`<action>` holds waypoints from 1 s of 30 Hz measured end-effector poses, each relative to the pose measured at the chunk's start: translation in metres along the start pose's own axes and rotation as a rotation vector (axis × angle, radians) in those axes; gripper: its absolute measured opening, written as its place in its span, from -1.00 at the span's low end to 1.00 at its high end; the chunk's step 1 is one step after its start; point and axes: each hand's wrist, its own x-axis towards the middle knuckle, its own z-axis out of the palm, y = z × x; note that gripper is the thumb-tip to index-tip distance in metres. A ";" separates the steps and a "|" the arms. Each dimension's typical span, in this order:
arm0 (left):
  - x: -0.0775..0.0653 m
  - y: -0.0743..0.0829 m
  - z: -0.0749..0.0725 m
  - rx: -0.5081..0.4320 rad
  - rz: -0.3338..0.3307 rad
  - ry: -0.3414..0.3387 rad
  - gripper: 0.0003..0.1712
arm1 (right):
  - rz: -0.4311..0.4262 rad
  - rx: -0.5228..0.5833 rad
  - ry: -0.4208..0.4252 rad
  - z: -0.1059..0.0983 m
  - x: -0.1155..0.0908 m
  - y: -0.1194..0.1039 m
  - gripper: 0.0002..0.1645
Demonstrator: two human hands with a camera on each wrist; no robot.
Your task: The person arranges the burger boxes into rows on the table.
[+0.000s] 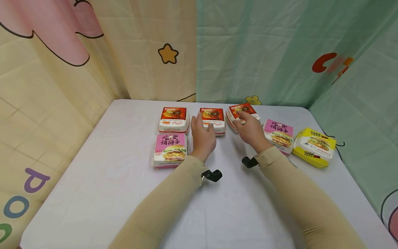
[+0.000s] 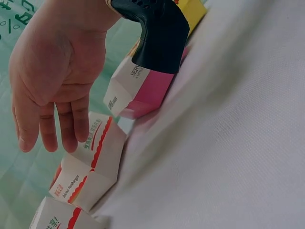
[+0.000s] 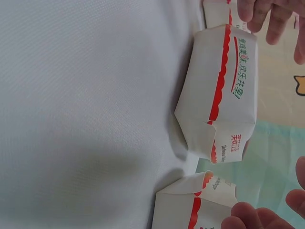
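Observation:
Three red-and-white burger boxes stand in a row at the table's back. My left hand [image 1: 203, 141] is at the middle burger box [image 1: 218, 116], its fingers extended and overlapping the box's left side in the head view. At the tilted right-hand burger box [image 1: 245, 109], my right hand [image 1: 252, 132] hovers with loosely bent fingers and thumb apart. Its fingertips [image 3: 244, 213] overlap that box's edge in the right wrist view. Nothing sits in the left palm [image 2: 62, 71] in the left wrist view. The left burger box [image 1: 174, 114] stands by itself beside the middle one.
A pink burger box [image 1: 170, 152] sits in front of the left red one. To the right are another pink box [image 1: 278, 133] and a yellow box [image 1: 315, 147], both turned at an angle. Printed curtains [image 1: 248, 52] enclose the white table [image 1: 109, 173] at the back and sides.

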 end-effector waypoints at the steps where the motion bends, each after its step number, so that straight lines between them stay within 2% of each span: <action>1: -0.001 0.001 0.000 0.001 0.006 -0.004 -0.28 | -0.001 0.001 0.001 0.000 0.000 0.000 -0.31; 14: -0.003 0.007 0.001 0.073 0.104 -0.029 -0.29 | 0.029 -0.003 0.053 -0.005 0.002 0.001 -0.29; 20: -0.005 0.010 0.004 0.109 0.133 -0.051 -0.29 | -0.015 -0.020 0.103 -0.009 0.004 0.006 -0.29; 25: -0.008 0.013 0.008 0.149 0.162 -0.104 -0.25 | -0.030 -0.035 0.125 -0.013 0.007 0.013 -0.31; 30: -0.009 0.017 0.015 0.181 0.234 -0.189 -0.24 | -0.033 -0.046 0.139 -0.016 0.011 0.019 -0.31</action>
